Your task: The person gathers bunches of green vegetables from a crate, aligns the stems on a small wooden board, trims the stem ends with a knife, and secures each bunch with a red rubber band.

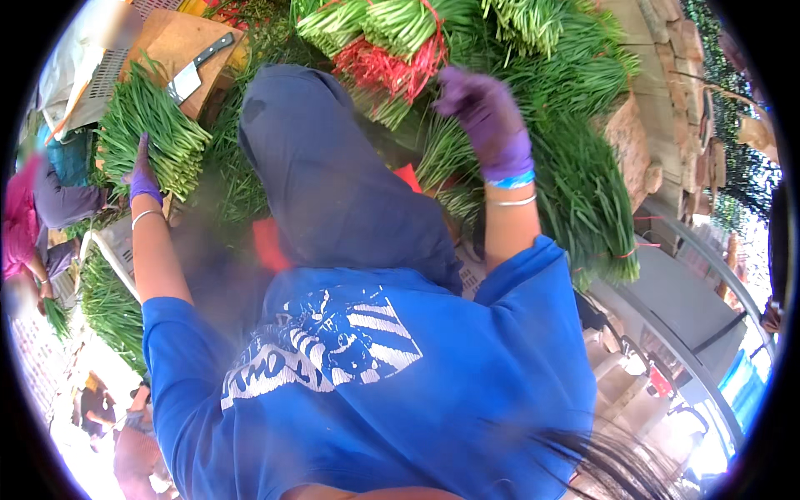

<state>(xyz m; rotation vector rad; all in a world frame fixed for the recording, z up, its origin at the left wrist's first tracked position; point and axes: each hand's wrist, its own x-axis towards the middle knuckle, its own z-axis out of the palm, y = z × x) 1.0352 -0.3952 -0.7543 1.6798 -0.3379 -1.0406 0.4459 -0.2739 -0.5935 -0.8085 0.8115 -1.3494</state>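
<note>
My left hand [143, 175], in a purple glove, grips a thick bunch of green chives [158, 129]. Its thumb lies up along the stems, and the other fingers are mostly hidden beneath. The pale cut ends of the bunch point to the lower right. My right hand [492, 121], also gloved in purple, hangs just right of a heap of red ties [387, 71]. Its fingers are curled in and a little blurred; whether a tie is between them does not show. The red heap rests against tied chive bundles [400, 25].
A knife [200, 67] with a black handle lies on a wooden board [158, 42] at the upper left. More chives [583, 167] are piled at right. A metal rail [675, 342] curves along the right. Another person [50, 200] is at the far left.
</note>
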